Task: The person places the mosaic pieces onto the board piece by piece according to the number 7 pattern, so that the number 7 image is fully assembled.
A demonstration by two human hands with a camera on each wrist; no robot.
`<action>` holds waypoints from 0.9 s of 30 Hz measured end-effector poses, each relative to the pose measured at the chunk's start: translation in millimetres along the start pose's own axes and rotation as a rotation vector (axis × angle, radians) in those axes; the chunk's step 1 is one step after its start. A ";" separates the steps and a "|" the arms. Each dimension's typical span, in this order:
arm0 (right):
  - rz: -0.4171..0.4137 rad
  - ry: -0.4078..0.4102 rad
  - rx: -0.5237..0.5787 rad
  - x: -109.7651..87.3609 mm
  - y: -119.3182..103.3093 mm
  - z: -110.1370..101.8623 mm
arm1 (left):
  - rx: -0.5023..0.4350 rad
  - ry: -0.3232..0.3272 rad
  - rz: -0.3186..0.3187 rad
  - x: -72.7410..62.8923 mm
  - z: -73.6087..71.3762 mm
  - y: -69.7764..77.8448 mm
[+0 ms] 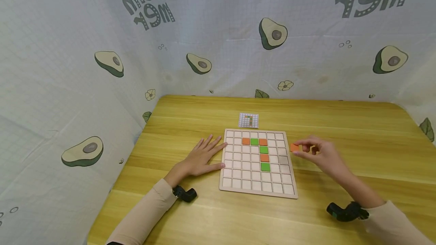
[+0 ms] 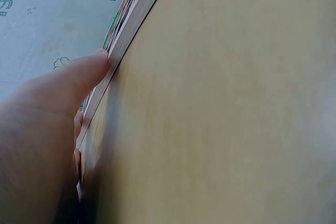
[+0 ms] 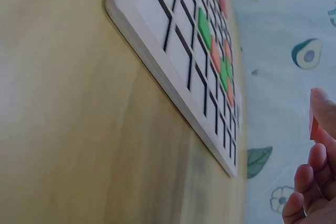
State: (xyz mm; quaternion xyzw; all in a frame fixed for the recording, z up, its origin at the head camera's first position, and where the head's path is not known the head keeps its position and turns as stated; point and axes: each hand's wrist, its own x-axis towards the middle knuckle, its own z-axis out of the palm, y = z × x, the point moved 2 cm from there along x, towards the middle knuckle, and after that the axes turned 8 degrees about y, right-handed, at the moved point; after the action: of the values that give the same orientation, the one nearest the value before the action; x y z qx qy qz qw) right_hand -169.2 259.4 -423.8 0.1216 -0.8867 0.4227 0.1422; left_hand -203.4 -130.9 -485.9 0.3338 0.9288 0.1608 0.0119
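Observation:
A pale wooden grid board (image 1: 242, 175) lies on the table, with orange and green square tiles set in some of its cells. Three tiles, orange, green, orange, form a row near the top; below the right one a column runs green, orange, green (image 1: 265, 167). My left hand (image 1: 201, 158) rests with spread fingers at the board's left edge, thumb touching its side in the left wrist view. Just off the board's right edge, my right hand (image 1: 318, 152) pinches an orange tile (image 1: 294, 147) between thumb and index finger. The right wrist view shows that tile (image 3: 313, 123) held edge-on.
Behind the board lies a small printed card (image 1: 248, 120) with a coloured grid pattern. The wood-grain table (image 1: 357, 131) reaches back to a pale curtain (image 1: 231, 18) printed with avocados. A black wrist camera (image 1: 345, 211) sits on the right forearm, another (image 1: 185, 194) on the left.

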 end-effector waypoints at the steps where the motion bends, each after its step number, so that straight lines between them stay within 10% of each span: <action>1: -0.006 -0.003 0.005 -1.0 -1.1 2.1 | -0.001 0.002 0.002 0.0 0.2 -0.1; 27: 0.055 -0.184 0.250 -33.4 -21.7 59.5 | -0.011 -0.009 -0.007 -0.1 -3.4 2.8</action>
State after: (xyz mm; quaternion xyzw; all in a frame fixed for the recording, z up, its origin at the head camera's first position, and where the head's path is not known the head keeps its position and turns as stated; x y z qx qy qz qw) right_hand -139.7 202.7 -456.0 0.1525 -0.8394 0.5206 0.0324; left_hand -202.1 -129.9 -481.9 0.3313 0.9290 0.1641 0.0186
